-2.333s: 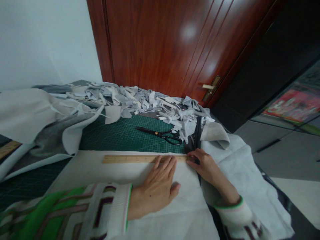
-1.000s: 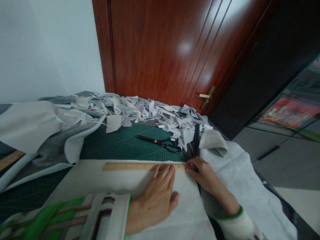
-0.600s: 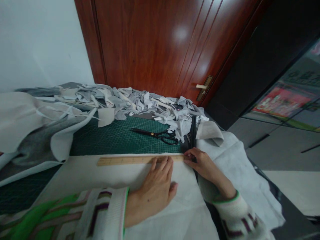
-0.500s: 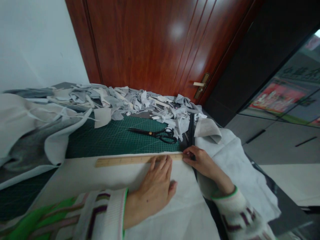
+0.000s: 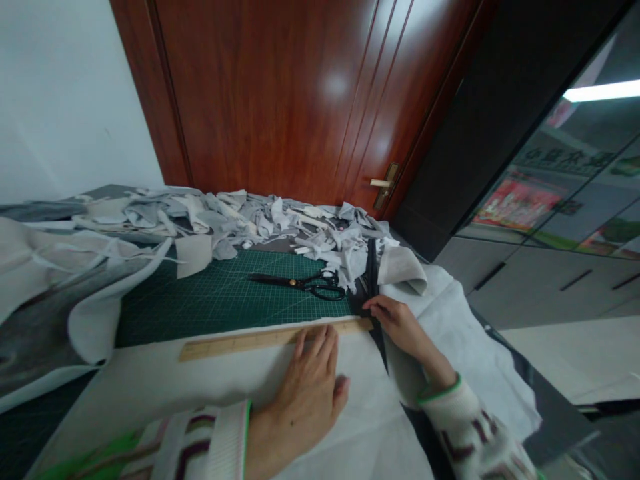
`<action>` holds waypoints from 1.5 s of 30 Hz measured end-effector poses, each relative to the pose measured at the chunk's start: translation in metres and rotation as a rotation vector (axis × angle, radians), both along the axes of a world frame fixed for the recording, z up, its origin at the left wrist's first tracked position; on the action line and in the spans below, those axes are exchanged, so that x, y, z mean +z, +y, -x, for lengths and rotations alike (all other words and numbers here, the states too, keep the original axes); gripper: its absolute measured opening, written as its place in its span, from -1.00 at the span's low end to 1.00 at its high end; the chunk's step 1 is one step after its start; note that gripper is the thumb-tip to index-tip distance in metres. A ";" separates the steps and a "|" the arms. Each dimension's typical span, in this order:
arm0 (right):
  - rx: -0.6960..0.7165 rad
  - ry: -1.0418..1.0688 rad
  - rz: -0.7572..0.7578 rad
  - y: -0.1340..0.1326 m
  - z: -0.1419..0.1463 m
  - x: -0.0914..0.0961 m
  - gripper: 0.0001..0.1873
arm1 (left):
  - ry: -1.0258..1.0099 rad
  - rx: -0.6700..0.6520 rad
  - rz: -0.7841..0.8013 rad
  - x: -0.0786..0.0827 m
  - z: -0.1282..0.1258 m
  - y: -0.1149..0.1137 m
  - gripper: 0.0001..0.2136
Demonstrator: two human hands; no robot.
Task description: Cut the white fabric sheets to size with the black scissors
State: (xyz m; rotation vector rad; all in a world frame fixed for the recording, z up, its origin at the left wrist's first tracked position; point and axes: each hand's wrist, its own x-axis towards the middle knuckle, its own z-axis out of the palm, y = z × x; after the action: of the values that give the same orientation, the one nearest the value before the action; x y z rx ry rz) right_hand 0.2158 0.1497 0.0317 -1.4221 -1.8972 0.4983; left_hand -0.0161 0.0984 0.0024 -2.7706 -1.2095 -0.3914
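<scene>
My left hand [image 5: 310,393] lies flat on white fabric [image 5: 150,380], fingers stretched out, their tips pressing on a wooden ruler [image 5: 225,347]. The ruler runs along the fabric's far edge. My right hand [image 5: 397,323] is closed in a pinch just beyond the ruler's right end, beside a black strip-like thing [image 5: 372,267]. What its fingertips hold, if anything, is too small to make out. Black-handled scissors [image 5: 295,283] lie closed on the green cutting mat [image 5: 185,303], beyond the ruler.
A heap of grey and white fabric scraps [image 5: 270,217] runs along the back of the table. Folded grey-white cloth [image 5: 90,287] lies at the left, and more white cloth [image 5: 460,340] at the right edge. Behind stand a wooden door [image 5: 260,93] and a dark cabinet [image 5: 450,133].
My right hand has lifted slightly off the ruler's right end, toward the black strip. My left hand stays on the ruler. The view has tilted up and shifted a little right.
</scene>
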 end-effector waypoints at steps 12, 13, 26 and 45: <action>0.145 0.103 0.114 0.029 0.046 -0.002 -0.77 | -0.036 -0.006 0.095 0.005 0.001 0.000 -0.41; 0.154 0.073 0.102 0.030 0.050 0.000 -0.82 | -0.040 -0.010 0.088 0.003 0.002 -0.001 -0.42; 0.203 -0.187 -0.006 0.017 0.074 -0.003 -0.89 | -0.071 0.013 -0.021 -0.010 -0.004 -0.002 -0.45; 0.269 -0.479 -0.084 0.021 0.057 -0.006 -0.84 | -0.047 0.001 -0.145 -0.019 -0.004 -0.003 -0.46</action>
State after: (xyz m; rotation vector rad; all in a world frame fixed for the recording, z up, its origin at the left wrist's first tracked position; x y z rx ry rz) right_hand 0.1587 0.1707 0.0255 -1.3175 -2.4798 0.2042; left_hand -0.0125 0.0958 -0.0164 -2.6520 -1.1427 -0.5251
